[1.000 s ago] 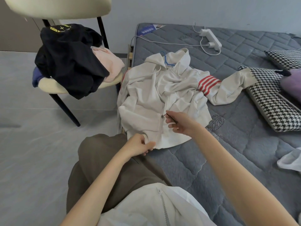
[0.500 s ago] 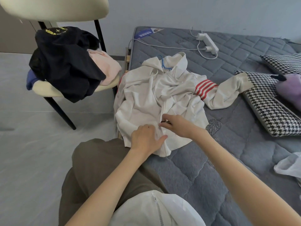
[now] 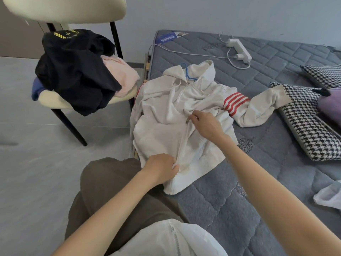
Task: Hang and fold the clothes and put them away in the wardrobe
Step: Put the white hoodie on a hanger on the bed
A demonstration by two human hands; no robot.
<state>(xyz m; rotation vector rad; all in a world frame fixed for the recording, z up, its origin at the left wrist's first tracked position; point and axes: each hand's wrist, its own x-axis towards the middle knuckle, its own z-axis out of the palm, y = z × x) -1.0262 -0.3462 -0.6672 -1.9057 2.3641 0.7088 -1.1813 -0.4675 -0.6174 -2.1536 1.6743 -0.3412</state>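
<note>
Zipping the white hoodie shut on the bed; hanging not yet done.

Hoodie lies front-up at the bed's left edge, hem spilling over that edge toward the person, striped sleeve trailing toward the bed's middle. A blue hanger shows at the neck. Left hand: fingers clenched on the hem at the zip base, pinning it. Right hand: fingers pinching the zipper pull, about midway up the front. My read: zip is half closed. Next move needs the hem held taut and a straight pull up to the collar, minding bunched fabric near the slider, then a lift by the hanger hook. More clothes wait on the chair beside the bed.
</note>
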